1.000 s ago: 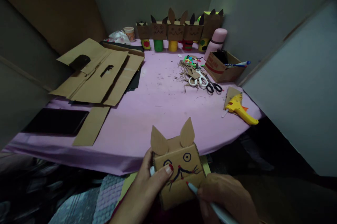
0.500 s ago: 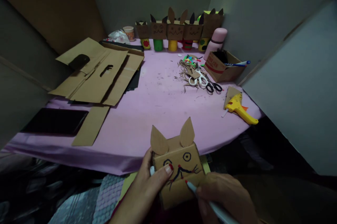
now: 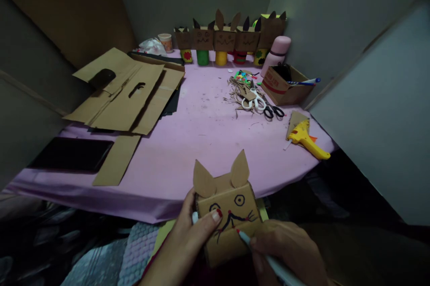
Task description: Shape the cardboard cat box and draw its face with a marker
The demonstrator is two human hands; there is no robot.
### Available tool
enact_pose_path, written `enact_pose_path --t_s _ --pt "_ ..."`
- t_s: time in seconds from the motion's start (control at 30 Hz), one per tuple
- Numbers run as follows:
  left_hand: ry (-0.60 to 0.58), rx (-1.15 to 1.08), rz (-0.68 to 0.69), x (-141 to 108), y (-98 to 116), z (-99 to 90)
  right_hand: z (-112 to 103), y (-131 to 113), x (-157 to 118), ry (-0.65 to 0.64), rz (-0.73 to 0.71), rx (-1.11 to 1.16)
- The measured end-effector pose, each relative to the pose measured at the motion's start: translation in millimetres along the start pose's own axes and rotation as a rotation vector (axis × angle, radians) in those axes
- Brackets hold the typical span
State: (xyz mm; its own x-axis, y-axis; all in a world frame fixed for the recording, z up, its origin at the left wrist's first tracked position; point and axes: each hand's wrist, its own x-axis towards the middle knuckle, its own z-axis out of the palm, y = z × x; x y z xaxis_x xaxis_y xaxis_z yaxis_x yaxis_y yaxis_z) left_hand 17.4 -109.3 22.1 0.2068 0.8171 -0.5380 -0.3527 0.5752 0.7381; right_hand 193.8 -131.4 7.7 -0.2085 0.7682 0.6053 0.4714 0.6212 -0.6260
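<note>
My left hand [image 3: 198, 232] is closed round the left side of a small cardboard box [image 3: 223, 250] with two pointed ears and a drawn animal face. Its thumb lies across the front, partly over one drawn eye. A white cap-like end [image 3: 195, 218] pokes out beside those fingers. In my right hand [image 3: 289, 250] is a white marker [image 3: 278, 268] with a red tip. That tip meets the box front, or is very near it, just below the drawn mouth. Red dots mark the nose and the mouth lines. The box is held in front of the table's near edge.
Flattened cardboard [image 3: 124, 98] and a dark phone [image 3: 70, 155] lie at left. Scissors [image 3: 253, 102], paper scraps and a yellow glue gun [image 3: 307, 139] are at right, near a box of pens [image 3: 285, 91] and a pink bottle [image 3: 277, 53]. Several cardboard animal figures [image 3: 224, 40] line the back.
Almost nothing differs. The whole view has shifted very slightly; both hands keep the same hold, and the marker tip stays at the same spot under the mouth.
</note>
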Motion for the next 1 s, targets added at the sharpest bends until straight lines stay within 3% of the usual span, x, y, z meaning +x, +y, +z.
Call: enact_pose_path --t_s 0.17,0.57,0.77,1.0 --pt "-0.008 0.021 0.011 1.5 -3.5 -1.8 2.5 -3.0 0.0 0.101 0.024 -0.035" --pt "-0.041 0.002 0.014 1.9 -3.9 -1.7 3.6 -1.8 5.5 0.068 -0.031 0.011" --pt "-0.010 -0.006 0.023 1.4 -3.8 -1.0 4.5 -0.1 -1.4 0.056 0.034 0.007" --pt "-0.019 -0.002 0.007 0.9 -2.6 -1.0 0.3 -0.2 2.7 0.013 0.003 0.046"
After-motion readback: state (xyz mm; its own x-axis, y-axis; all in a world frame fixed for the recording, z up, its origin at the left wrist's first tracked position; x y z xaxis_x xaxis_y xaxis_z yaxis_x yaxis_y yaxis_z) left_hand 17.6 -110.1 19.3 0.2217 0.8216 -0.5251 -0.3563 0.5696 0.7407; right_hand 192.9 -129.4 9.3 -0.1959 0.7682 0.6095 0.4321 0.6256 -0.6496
